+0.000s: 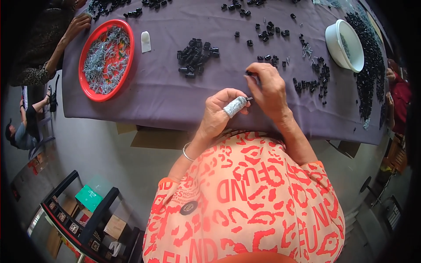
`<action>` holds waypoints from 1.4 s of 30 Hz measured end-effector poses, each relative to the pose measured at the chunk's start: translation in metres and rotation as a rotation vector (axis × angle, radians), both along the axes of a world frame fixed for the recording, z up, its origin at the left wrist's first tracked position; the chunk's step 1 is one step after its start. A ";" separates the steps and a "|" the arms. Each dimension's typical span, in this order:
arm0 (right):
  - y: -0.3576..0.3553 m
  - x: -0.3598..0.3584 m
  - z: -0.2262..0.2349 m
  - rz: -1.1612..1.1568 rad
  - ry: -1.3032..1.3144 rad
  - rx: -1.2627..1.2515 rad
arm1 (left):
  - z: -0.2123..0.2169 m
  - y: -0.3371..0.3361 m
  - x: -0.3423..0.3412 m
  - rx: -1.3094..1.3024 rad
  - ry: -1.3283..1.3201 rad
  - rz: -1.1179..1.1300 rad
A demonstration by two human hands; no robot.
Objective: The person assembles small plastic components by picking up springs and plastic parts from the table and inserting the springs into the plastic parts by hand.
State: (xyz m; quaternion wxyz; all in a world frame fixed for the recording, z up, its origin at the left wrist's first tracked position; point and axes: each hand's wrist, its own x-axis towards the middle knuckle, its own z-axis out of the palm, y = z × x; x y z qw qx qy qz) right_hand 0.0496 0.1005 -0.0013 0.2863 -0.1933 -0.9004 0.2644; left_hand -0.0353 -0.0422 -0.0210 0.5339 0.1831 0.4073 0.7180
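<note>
Over the near edge of the cloth-covered table, my left hand (214, 110) is closed in a pinch on a small dark piece (249, 99). One of its digits wears a grey-white fabric finger cover (235, 107). Just beyond and to the right, my right hand (271, 91) pinches a small black cap (248, 72) between thumb and fingertip. The two pieces are apart. A pile of similar black caps (193, 57) lies ahead of my hands. More loose black parts (323, 75) are scattered to the right, beside a few thin clear pins (307, 50).
A red tray (131, 48) of clear pins stands at the left, next to a small white object (146, 41). At the right are a white bowl (334, 49) and a large black heap (368, 74). Another person's hand (79, 25) reaches in at the far left.
</note>
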 end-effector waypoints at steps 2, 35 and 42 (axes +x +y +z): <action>-0.003 0.011 0.011 -0.037 0.057 -0.390 | 0.001 0.000 0.001 -0.023 -0.032 0.028; -0.007 0.079 -0.001 0.111 0.241 -0.805 | 0.046 0.016 0.022 -0.334 0.558 -0.066; -0.006 0.079 0.002 0.094 0.249 -0.804 | 0.047 0.018 0.023 -0.343 0.640 -0.062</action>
